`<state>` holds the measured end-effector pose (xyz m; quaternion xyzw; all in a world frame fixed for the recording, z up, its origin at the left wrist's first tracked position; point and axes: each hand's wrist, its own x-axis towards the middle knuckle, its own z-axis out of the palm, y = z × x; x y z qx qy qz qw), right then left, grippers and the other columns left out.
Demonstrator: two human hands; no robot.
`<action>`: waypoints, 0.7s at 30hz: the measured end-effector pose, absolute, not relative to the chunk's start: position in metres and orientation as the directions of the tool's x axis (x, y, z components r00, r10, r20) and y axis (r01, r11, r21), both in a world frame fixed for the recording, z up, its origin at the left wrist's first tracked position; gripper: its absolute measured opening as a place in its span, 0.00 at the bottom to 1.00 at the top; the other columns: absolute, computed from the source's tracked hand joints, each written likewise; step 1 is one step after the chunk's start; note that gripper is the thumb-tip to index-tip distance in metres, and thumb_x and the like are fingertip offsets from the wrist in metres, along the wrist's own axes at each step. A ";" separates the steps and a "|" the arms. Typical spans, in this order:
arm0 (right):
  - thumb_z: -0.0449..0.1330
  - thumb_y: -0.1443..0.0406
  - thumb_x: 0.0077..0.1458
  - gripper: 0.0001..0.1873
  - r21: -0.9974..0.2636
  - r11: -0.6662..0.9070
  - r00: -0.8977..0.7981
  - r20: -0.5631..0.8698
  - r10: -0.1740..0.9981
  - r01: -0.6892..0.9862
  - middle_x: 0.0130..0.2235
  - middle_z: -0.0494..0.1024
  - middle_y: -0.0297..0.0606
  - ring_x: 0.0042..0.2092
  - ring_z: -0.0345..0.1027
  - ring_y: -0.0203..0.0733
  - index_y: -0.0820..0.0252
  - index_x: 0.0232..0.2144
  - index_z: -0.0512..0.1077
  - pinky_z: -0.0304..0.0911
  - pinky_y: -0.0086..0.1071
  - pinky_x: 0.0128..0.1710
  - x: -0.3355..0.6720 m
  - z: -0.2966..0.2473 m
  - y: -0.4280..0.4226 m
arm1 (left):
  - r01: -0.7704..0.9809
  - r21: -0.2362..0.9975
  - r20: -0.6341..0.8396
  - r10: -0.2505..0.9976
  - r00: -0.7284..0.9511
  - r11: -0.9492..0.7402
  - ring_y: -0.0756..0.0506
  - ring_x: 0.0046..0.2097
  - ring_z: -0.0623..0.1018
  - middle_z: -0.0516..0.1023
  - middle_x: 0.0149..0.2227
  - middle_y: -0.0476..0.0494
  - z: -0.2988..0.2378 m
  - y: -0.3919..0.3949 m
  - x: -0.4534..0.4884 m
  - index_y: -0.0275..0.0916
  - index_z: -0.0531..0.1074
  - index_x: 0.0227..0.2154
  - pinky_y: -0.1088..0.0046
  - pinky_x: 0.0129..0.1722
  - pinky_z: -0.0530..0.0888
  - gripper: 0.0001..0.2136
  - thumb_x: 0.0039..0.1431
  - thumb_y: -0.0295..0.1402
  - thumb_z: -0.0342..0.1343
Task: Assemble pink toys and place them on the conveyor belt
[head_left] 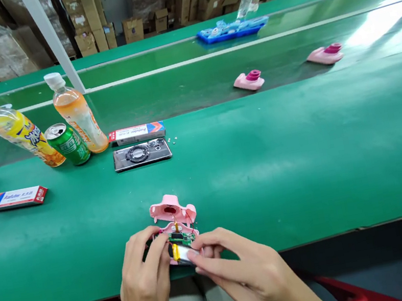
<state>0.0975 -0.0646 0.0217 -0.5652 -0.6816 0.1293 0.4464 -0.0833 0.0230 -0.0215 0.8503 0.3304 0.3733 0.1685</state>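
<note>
Lower centre: your left hand (144,280) pinches the open pink shell (159,230) at the table (304,163) edge; your right hand (246,272) pinches the silver battery (182,253) lying in it, beside a green board (180,238). A second shell half (172,210) lies just above, joined by wires. Upper left: capped yellow bottle (18,130) and orange bottle (78,117), both holding drink, with a green can (67,144) between them, contents hidden. Upper centre: blue tray (232,30) holding small parts, too far to tell
</note>
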 end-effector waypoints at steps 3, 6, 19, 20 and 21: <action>0.53 0.75 0.65 0.17 -0.626 0.315 0.014 0.462 0.887 0.713 0.41 0.78 0.42 0.38 0.75 0.36 0.58 0.46 0.79 0.76 0.26 0.40 0.095 0.023 -0.069 | 0.451 0.559 0.533 0.718 0.448 -0.696 0.44 0.47 0.79 0.79 0.46 0.42 -0.019 0.020 -0.080 0.40 0.75 0.46 0.70 0.49 0.76 0.10 0.67 0.23 0.54; 0.51 0.75 0.66 0.18 -0.584 0.283 -0.021 0.413 0.910 0.761 0.41 0.78 0.43 0.39 0.74 0.37 0.57 0.45 0.79 0.76 0.28 0.40 0.093 0.024 -0.070 | 0.442 0.587 0.524 0.735 0.430 -0.678 0.45 0.47 0.80 0.80 0.46 0.42 -0.018 0.019 -0.077 0.40 0.75 0.45 0.71 0.48 0.77 0.09 0.67 0.23 0.53; 0.54 0.79 0.59 0.19 -0.364 0.264 -0.141 0.332 0.933 0.893 0.49 0.76 0.48 0.44 0.72 0.46 0.63 0.49 0.75 0.76 0.39 0.42 0.080 0.011 -0.064 | 0.430 0.548 0.565 0.697 0.442 -0.717 0.45 0.47 0.80 0.79 0.46 0.41 -0.019 0.017 -0.076 0.39 0.73 0.47 0.71 0.49 0.76 0.12 0.66 0.20 0.54; 0.54 0.78 0.59 0.18 -0.337 0.270 -0.152 0.337 0.929 0.902 0.50 0.76 0.49 0.44 0.72 0.47 0.64 0.49 0.74 0.76 0.40 0.42 0.080 0.011 -0.064 | 0.431 0.544 0.563 0.694 0.449 -0.720 0.44 0.48 0.80 0.79 0.47 0.40 -0.018 0.017 -0.078 0.39 0.73 0.48 0.70 0.50 0.76 0.12 0.66 0.20 0.54; 0.55 0.78 0.60 0.16 -0.308 0.278 -0.165 0.344 0.924 0.910 0.49 0.76 0.50 0.44 0.72 0.47 0.66 0.48 0.74 0.76 0.41 0.43 0.079 0.011 -0.065 | 0.432 0.541 0.547 0.692 0.470 -0.721 0.43 0.49 0.79 0.79 0.49 0.39 -0.018 0.018 -0.080 0.39 0.73 0.49 0.69 0.50 0.76 0.12 0.66 0.21 0.53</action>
